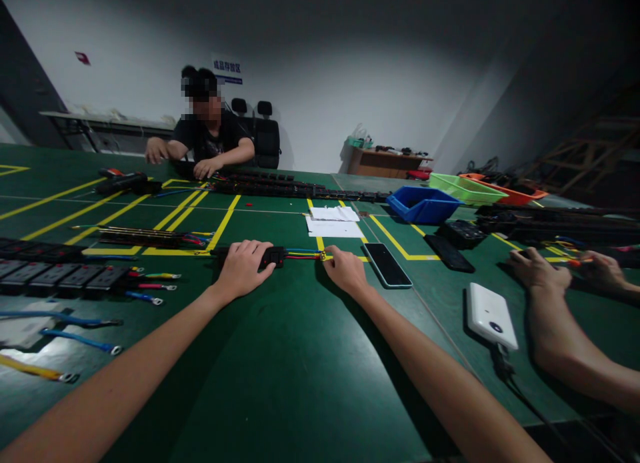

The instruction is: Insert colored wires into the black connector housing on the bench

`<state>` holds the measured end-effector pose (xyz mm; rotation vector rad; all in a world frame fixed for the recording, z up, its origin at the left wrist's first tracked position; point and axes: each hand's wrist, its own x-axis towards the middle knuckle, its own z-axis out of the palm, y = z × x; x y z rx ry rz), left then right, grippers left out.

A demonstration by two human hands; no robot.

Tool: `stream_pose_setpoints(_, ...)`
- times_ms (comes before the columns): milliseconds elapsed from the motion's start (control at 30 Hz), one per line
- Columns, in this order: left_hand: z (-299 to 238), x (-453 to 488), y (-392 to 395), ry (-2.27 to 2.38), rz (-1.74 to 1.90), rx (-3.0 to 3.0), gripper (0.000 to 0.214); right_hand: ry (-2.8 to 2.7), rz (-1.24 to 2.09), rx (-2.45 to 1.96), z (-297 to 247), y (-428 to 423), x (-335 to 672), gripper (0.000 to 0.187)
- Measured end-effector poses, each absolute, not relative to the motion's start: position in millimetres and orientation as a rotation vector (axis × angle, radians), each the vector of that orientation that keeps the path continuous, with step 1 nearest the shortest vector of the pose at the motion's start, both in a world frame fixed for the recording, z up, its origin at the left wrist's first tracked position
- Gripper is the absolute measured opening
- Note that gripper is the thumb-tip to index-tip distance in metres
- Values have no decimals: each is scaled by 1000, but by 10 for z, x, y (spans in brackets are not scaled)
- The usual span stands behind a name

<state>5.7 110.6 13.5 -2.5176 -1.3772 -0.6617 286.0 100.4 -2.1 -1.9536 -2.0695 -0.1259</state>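
My left hand is closed over a black socket block that lies on the green table, and its palm and fingers hide most of the block. Blue, red and yellow-green wires run from the block's right end. At their far ends, my right hand pinches the wires near their tips; the fingertips partly cover them. To the left lie more black socket blocks in a row, their coloured wires ending in ring terminals. A bundle of dark bars with wires rests just beyond.
A phone and white papers lie by my right hand. Farther right are a white power bank, a co-worker's hands and a blue bin. Another person sits across the table, near a power drill.
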Motion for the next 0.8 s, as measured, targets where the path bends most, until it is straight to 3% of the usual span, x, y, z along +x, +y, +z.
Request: stream_pose_setpoints(800, 136, 41, 1110, -1354, -692, -2521, 41, -2063, -55, -1888, -96, 1052, 2905, 26)
